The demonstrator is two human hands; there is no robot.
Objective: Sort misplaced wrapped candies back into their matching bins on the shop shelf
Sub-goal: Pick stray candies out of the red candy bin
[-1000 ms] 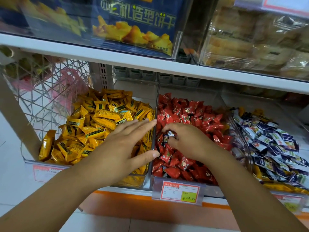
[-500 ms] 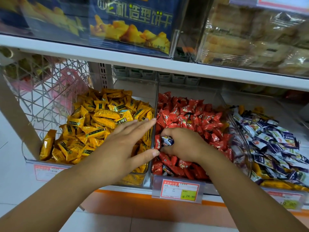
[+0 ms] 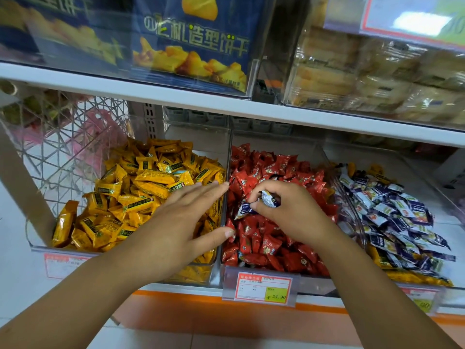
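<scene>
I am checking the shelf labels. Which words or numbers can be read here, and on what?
"飞机造型饼干": blue snack box, upper shelf.
"¥ 24.90": price tag under the red candy bin.
Too blurred: the other price tags, the top-right sign, the candy wrappers.

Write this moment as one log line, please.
left hand: flat, fingers straight, over yellow-wrapped candies | right hand: pinches blue-and-white wrapped candies above red-wrapped candies | stage: picked, not yet binned
</scene>
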